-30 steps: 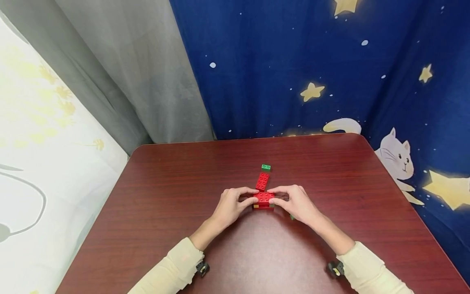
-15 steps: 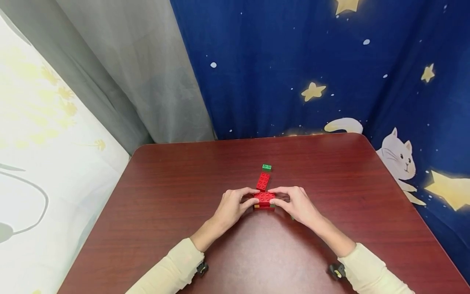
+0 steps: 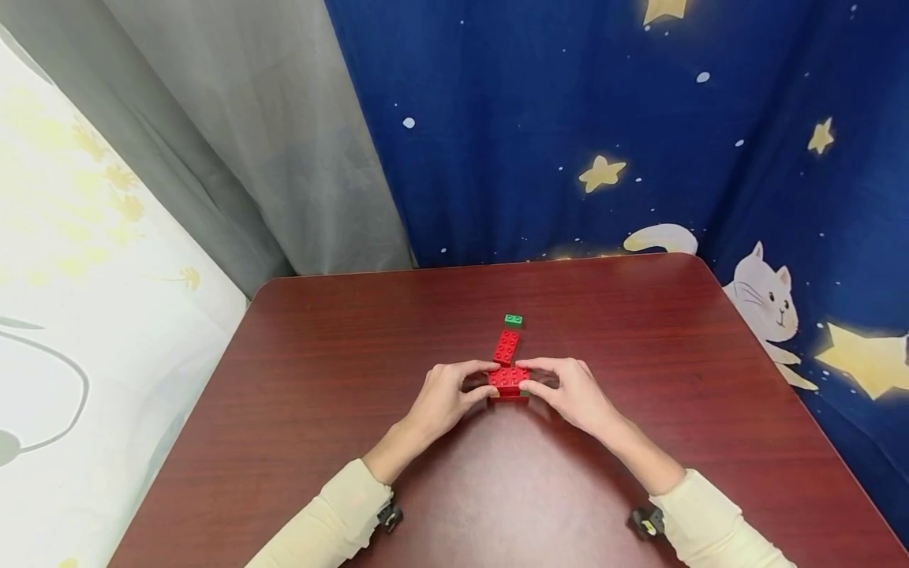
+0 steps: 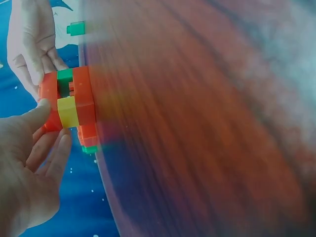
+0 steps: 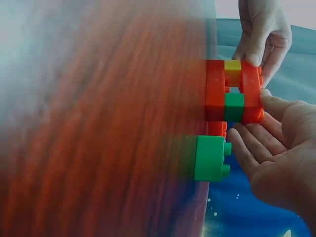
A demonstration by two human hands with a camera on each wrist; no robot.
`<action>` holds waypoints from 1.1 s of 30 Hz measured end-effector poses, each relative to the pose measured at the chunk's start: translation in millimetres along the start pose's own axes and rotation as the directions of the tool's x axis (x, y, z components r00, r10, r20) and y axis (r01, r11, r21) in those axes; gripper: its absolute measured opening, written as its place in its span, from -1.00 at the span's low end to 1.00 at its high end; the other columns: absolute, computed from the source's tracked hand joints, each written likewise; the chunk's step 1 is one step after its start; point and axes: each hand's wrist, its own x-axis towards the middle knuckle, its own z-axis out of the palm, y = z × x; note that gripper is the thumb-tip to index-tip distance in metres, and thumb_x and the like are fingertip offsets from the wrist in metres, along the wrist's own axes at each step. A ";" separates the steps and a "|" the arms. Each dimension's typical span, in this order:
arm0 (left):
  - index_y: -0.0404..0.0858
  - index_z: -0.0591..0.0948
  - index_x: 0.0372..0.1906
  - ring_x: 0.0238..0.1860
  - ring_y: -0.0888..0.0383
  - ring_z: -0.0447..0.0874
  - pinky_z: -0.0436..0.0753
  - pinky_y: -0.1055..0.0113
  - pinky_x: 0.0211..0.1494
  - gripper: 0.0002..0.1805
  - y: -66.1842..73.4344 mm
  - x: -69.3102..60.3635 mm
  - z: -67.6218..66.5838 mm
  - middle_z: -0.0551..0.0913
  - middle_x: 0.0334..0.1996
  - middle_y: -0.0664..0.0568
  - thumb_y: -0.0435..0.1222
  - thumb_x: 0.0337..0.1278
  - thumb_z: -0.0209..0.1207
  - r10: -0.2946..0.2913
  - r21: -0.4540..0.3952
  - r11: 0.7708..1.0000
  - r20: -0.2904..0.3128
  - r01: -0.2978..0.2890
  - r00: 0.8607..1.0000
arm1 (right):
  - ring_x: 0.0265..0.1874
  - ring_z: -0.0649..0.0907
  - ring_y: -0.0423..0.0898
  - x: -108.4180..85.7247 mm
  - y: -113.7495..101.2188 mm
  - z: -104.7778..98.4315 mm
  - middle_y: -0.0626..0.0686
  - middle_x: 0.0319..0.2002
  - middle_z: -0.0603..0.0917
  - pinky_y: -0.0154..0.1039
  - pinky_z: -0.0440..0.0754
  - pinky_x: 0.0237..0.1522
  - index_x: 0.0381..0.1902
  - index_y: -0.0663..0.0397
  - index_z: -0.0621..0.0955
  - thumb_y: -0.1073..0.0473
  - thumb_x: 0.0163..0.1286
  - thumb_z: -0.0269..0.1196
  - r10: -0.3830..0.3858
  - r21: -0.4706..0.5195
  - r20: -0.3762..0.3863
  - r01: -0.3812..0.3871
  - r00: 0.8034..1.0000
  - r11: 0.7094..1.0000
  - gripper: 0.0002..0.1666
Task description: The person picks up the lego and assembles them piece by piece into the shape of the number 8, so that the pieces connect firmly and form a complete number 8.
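Midway along the table is a small stack of toy building bricks. A red brick lies at the bottom, with a yellow brick and a green brick on it, a gap between them. A second red brick lies across these two as the top layer. My left hand holds the left end of the top red brick between thumb and fingers. At its right end, my right hand pinches the same brick. Whether the top brick is fully pressed down is hard to tell.
Just behind the stack, another red brick lies at a slant, and beyond it a small green brick. One more green brick stands beside my right hand. A curtain hangs behind the table.
The head view has shifted slightly. Both hands keep their hold on the top red brick, and the loose bricks stay where they were.
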 end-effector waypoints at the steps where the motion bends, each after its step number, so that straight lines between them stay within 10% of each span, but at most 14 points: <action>1: -0.06 0.79 0.19 -0.40 0.21 0.56 0.48 0.38 -0.36 -0.55 0.0 0.2 -0.2 0.84 -0.02 0.09 -0.13 0.20 0.52 0.000 0.000 1.000 0.001 0.000 1.000 | -0.13 0.85 0.02 -1.1 0.4 -0.5 0.18 0.05 0.81 -0.08 0.79 -0.12 0.23 0.19 0.73 0.23 0.33 0.54 -0.005 0.005 -0.004 0.005 1.000 1.000 -0.48; 12: -0.01 0.80 0.16 -0.34 0.22 0.62 0.58 0.35 -0.23 -0.58 -0.3 2.1 -0.5 0.84 -0.07 0.13 -0.12 0.19 0.54 -0.017 0.001 1.000 0.007 0.017 1.000 | 0.08 0.77 0.18 -33.2 11.6 -20.0 0.18 0.17 0.76 0.17 0.68 0.11 0.36 0.18 0.62 0.13 0.25 0.61 0.009 -0.113 -0.121 -0.023 0.993 0.993 -0.25; 33: -0.02 0.80 0.16 -0.29 0.26 0.64 0.61 0.34 -0.18 -0.58 -3.4 2.7 1.9 0.84 -0.06 0.13 -0.11 0.19 0.53 -0.016 0.003 1.000 0.005 0.016 1.000 | -0.40 0.61 -0.16 -59.0 4.2 -20.3 -0.07 -0.37 0.68 -0.28 0.56 -0.35 -0.19 0.11 0.69 0.02 0.12 0.69 0.230 -0.219 -0.202 -0.273 0.952 0.937 -0.53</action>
